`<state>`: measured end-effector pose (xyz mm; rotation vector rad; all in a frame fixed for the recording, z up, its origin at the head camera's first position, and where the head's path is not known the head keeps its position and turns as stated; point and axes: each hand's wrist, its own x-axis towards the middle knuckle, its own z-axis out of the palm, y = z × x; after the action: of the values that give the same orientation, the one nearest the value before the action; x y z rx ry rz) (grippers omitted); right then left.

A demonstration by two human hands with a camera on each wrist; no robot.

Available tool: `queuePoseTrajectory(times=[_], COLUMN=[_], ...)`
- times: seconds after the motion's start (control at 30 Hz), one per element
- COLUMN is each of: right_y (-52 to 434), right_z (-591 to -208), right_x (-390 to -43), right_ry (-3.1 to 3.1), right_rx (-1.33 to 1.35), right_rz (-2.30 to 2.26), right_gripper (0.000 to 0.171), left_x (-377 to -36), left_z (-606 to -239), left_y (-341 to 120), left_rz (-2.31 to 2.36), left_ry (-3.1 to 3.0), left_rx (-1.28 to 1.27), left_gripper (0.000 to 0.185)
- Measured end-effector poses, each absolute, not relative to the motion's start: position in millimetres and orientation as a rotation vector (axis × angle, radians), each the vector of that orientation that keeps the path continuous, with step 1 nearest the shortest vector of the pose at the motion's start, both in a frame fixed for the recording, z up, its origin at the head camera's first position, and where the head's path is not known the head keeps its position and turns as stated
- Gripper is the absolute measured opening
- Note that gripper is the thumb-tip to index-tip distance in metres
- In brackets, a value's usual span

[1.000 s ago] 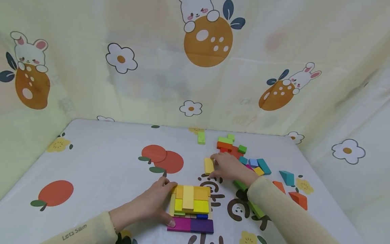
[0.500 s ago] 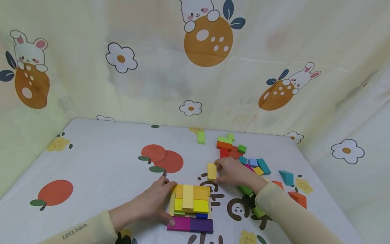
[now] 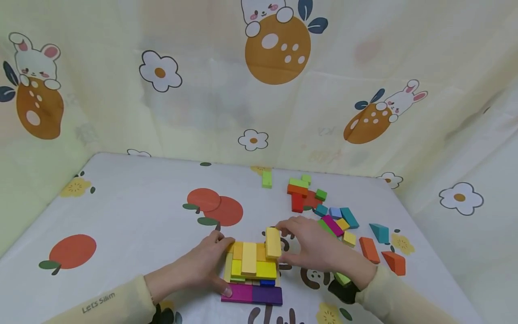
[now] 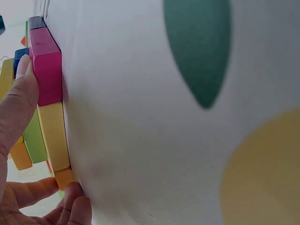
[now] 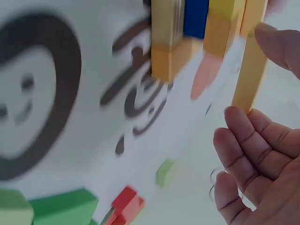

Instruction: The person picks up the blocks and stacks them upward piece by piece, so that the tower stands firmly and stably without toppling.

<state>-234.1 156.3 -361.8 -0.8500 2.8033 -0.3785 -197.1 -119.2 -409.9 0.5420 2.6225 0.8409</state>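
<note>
A low stack of wooden building blocks (image 3: 259, 270) lies near the front of the table, with yellow and orange blocks on top and magenta and purple blocks along its front. My left hand (image 3: 198, 265) holds its left side. In the left wrist view, the thumb lies against the magenta block (image 4: 48, 77) and the fingers touch an orange block (image 4: 64, 177) at the other end. Pinched lengthwise in my right hand (image 3: 315, 245) is a pale yellow rectangular block (image 3: 273, 242), over the stack's back right corner. The right wrist view shows this block (image 5: 250, 77) between thumb and fingertips.
Loose blocks lie to the right and behind: a red block (image 3: 297, 202), a magenta block (image 3: 332, 225), teal and orange wedges, and several others. A light green block (image 3: 266, 179) stands apart at the back. A printed curtain (image 3: 202, 103) rises behind the table.
My right hand has brought the pale yellow block from the table beyond the stack toward me and left, over the stack's right side. The left hand has stayed in place.
</note>
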Motion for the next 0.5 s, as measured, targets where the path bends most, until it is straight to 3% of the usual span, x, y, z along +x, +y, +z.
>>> queuePoseTrajectory(times=[0.3,0.5], right_y=[144.6,142.2], right_z=[-362.7,-366.4], right_x=[-215.8,-213.6], right_ry=[2.765,2.754], right_rx=[-1.002,-0.968], right_rz=[-0.296,-0.284], right_gripper=[0.062,0.061], left_x=[-197.0,-197.1], left_z=[-409.7,-411.0], left_y=[-119.4,-119.1], left_rz=[0.845,0.846], left_ry=[2.623,2.627], left_rx=[0.530,0.544], left_gripper=[0.101,0.102])
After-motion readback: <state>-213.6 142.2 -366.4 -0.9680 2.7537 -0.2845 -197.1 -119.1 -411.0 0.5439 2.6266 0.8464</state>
